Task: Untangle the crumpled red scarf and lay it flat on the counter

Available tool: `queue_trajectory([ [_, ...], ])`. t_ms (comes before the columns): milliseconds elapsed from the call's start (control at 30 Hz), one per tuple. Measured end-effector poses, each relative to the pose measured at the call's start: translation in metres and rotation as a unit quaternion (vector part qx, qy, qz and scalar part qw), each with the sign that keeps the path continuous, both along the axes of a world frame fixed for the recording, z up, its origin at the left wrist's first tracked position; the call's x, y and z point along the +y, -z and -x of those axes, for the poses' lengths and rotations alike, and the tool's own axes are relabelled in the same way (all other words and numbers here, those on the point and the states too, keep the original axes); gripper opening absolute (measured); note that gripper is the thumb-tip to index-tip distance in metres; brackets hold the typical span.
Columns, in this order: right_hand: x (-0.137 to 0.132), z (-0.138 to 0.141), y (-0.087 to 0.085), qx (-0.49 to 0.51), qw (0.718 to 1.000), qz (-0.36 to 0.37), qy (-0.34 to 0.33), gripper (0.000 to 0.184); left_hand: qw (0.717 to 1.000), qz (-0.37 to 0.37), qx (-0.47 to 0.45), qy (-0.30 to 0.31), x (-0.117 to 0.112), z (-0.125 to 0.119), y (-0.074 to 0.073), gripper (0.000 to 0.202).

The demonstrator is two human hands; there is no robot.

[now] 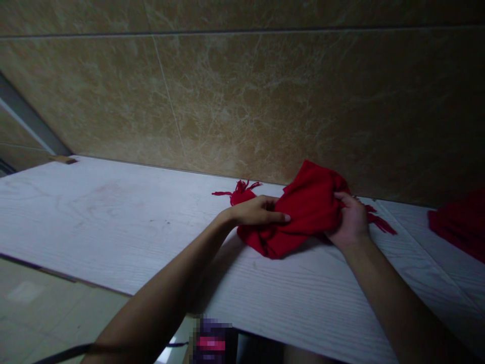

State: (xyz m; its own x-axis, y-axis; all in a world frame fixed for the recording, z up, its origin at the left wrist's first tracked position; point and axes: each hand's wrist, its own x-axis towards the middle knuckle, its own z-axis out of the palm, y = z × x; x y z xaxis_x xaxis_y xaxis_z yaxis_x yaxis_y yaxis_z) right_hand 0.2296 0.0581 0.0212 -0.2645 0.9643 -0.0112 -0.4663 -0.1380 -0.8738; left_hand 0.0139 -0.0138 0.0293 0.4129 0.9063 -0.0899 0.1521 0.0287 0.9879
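Observation:
A red scarf (310, 202) with tasselled ends is bunched up between my hands, above the white wood-grain tabletop. My left hand (257, 211) grips its left side, thumb lying on top of the cloth and the other fingers partly hidden in it. On the right side, my right hand (350, 220) holds the cloth with the thumb above and the fingers underneath, out of sight. Fringe sticks out past the left hand toward the wall, and more fringe shows to the right of the right hand.
Another red cloth (460, 222) lies at the right edge of the tabletop (113, 217). Behind the table rises a brown marbled tile wall (235, 101). A small brown piece (62, 159) sits at the far left corner. Pale floor tiles (45, 308) show below the front edge.

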Motion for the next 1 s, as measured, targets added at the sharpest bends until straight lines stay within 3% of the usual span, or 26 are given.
queue_trajectory([
  [67,0.000,0.001,-0.003,0.028,0.999,0.033,0.016,0.016,0.999,-0.019,-0.026,-0.022,0.001,-0.003,0.000,0.038],
  [200,-0.008,0.009,-0.008,0.049,0.998,0.020,0.019,0.024,0.993,-0.084,-0.060,-0.055,0.001,-0.010,-0.002,0.027],
  [300,-0.016,0.016,-0.005,0.022,0.998,0.009,-0.056,0.034,0.989,-0.118,-0.032,-0.087,0.000,-0.010,-0.003,0.028],
  [400,-0.021,0.022,0.001,-0.008,0.993,0.010,-0.120,0.039,0.989,-0.114,0.009,-0.098,0.001,-0.007,0.000,0.048],
  [467,-0.022,0.024,0.004,-0.018,0.994,0.020,-0.105,0.036,0.989,-0.112,0.021,-0.093,0.002,-0.005,0.003,0.057],
  [633,-0.012,0.019,0.001,0.037,0.999,0.006,-0.017,0.021,0.993,-0.083,0.053,-0.067,0.002,-0.002,0.002,0.057],
  [767,0.003,0.010,0.001,0.095,0.994,-0.008,0.054,0.012,0.992,-0.006,0.123,0.001,-0.004,-0.001,-0.004,0.040],
  [900,0.009,0.001,0.002,0.121,0.989,-0.006,0.084,0.011,0.995,0.043,0.088,0.029,-0.005,0.002,-0.002,0.035],
  [1000,0.005,-0.001,-0.003,0.138,0.987,-0.023,0.076,0.013,0.998,0.061,0.030,0.010,-0.002,0.003,0.000,0.043],
])
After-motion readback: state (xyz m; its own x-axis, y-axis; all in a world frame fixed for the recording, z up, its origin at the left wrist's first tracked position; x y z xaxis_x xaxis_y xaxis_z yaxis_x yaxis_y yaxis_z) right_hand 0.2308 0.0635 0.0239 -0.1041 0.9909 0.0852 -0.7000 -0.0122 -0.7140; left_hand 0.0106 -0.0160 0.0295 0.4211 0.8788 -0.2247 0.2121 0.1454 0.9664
